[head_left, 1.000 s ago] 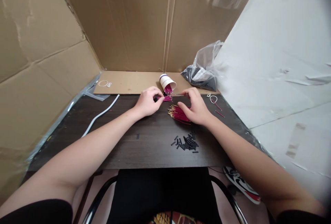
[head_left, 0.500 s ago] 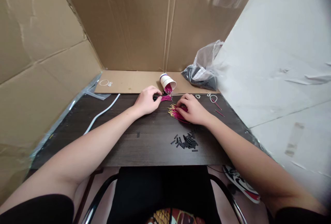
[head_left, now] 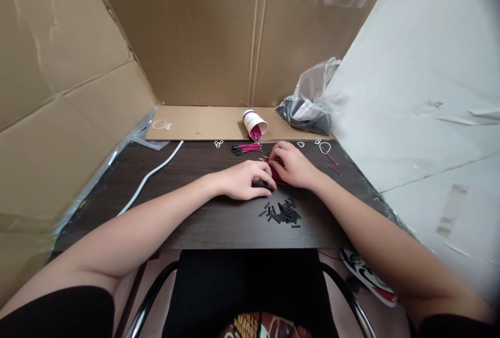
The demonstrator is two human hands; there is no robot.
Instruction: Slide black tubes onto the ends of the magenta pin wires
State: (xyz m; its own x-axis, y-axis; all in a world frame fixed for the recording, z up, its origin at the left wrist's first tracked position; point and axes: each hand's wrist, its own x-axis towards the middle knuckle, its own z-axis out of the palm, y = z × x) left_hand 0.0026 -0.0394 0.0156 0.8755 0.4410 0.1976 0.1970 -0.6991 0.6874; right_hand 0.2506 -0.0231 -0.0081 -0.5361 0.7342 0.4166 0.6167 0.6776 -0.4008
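Note:
My left hand (head_left: 250, 179) is over the table just left of my right hand, palm down. Its thumb is apart from its bent fingers and nothing shows between them. Fingers of my right hand (head_left: 292, 165) curl onto a bundle of pink wires (head_left: 278, 172) with gold tips, much of it hidden by both hands. Behind the left hand lies a row of pink wires with black sleeves (head_left: 246, 149) on their left ends. Loose short black sleeves (head_left: 285, 213) form a small pile in front of the hands.
A white paper cup (head_left: 253, 117) lies tipped on a cardboard strip (head_left: 195, 122), with pink wires at its mouth. A clear plastic bag (head_left: 307, 114) of dark pieces stands right of it. Rubber bands (head_left: 325, 147), stray wires (head_left: 334, 170) and a pale tube (head_left: 150, 174) lie around. Cardboard walls enclose the table.
My left hand has left the black-sleeved wires and come toward me and right, beside the gold-tipped bundle. The sleeved row is uncovered. My right hand stays on its bundle.

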